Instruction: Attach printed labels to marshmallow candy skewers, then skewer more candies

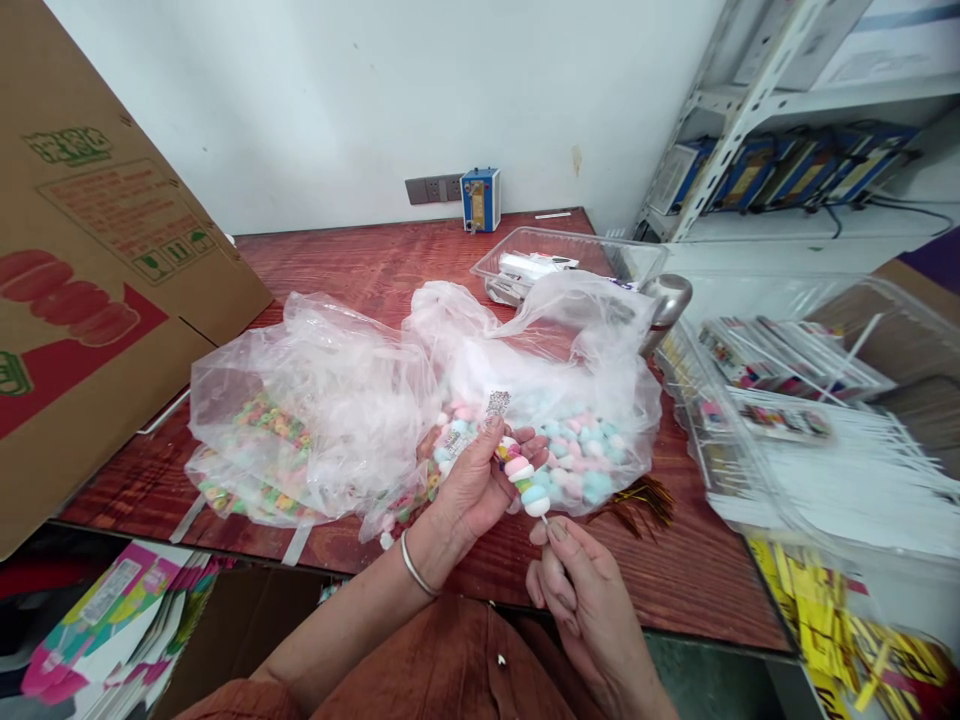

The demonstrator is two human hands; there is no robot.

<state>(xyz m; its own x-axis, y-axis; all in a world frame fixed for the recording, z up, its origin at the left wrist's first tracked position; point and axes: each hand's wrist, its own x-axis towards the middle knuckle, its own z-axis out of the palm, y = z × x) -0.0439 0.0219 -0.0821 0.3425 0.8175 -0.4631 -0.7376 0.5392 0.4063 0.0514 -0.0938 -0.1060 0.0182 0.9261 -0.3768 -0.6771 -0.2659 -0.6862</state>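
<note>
Your left hand curls around the top of a candy skewer, fingers closed on its sweets. Just below, your right hand pinches the stick's lower end. Beyond both lies a plastic bag of sweets.

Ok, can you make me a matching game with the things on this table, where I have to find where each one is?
Things:
1. candy skewer
2. cardboard box
3. blue device
4. silver bangle

Places:
A. at the back of the table, against the wall
B. on the left wrist
C. held between the left hand and the right hand
D. leaning at the left edge of the table

Right pairs: 1-C, 2-D, 3-A, 4-B
</note>
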